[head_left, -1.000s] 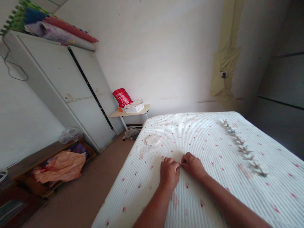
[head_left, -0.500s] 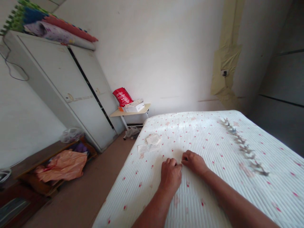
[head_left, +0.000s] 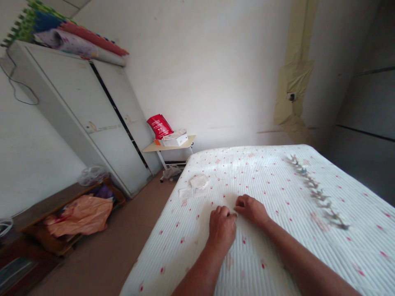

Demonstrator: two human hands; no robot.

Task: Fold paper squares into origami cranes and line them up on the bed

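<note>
My left hand (head_left: 222,225) rests low over the mattress (head_left: 265,263), its fingers curled closed. Just to the right, my right hand (head_left: 251,209) is bent in a pinch, fingertips almost meeting those of the left. Whatever lies between the fingertips is too small and covered to make out. Printed paper slips (head_left: 199,181) lie flat on the mattress, up and left of my hands. Along the right side runs a row of several small folded paper figures (head_left: 317,192), greyish and bird-like, apart from both hands.
A small table (head_left: 148,147) beyond the mattress's far left corner bears a red bag (head_left: 159,126) and a white box (head_left: 175,140). A grey cabinet (head_left: 70,94) stands at left with rolled mats (head_left: 83,45) on top. Orange cloth or plastic (head_left: 82,214) spills from a low wooden unit.
My right fingertips have shifted very slightly left and apart from the left ones. The left hand stays almost still, and the paper slips and folded figures have not moved.
</note>
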